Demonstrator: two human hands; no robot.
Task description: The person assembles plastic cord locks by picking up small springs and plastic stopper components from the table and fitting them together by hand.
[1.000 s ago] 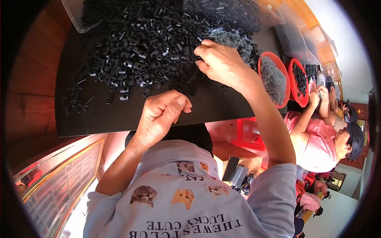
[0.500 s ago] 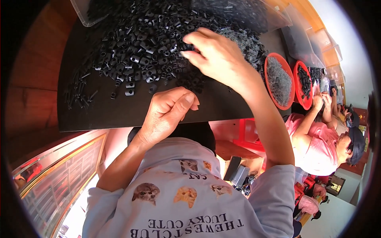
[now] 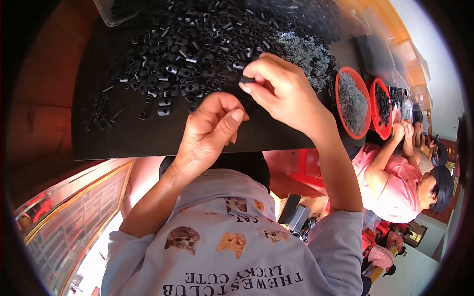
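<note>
My right hand (image 3: pixel 285 91) pinches a small black part (image 3: pixel 248 79) between thumb and fingertips, just above the near side of a large heap of short black tube-like pieces with holes (image 3: pixel 185 54). To its left and slightly nearer, my left hand (image 3: pixel 210 129) is closed, thumb pressed over curled fingers. Whatever it holds, if anything, is hidden by the fingers. The two hands are apart, both over the near part of the black table (image 3: pixel 143 140). A mound of small grey coiled pieces, like springs (image 3: pixel 306 56), lies beyond my right hand.
Right of my arm stand a red bowl (image 3: pixel 337 96) of fine grey pieces and another red bowl (image 3: pixel 383 134) of black parts. Thin black pins (image 3: pixel 101 116) lie at the left. Clear plastic bins (image 3: pixel 377 54) stand behind. A co-worker in pink (image 3: pixel 390 180) works on the right.
My right hand has drawn back from the heap toward me, and a small black part now shows in its fingertips. The left hand has moved slightly farther from me, still closed.
</note>
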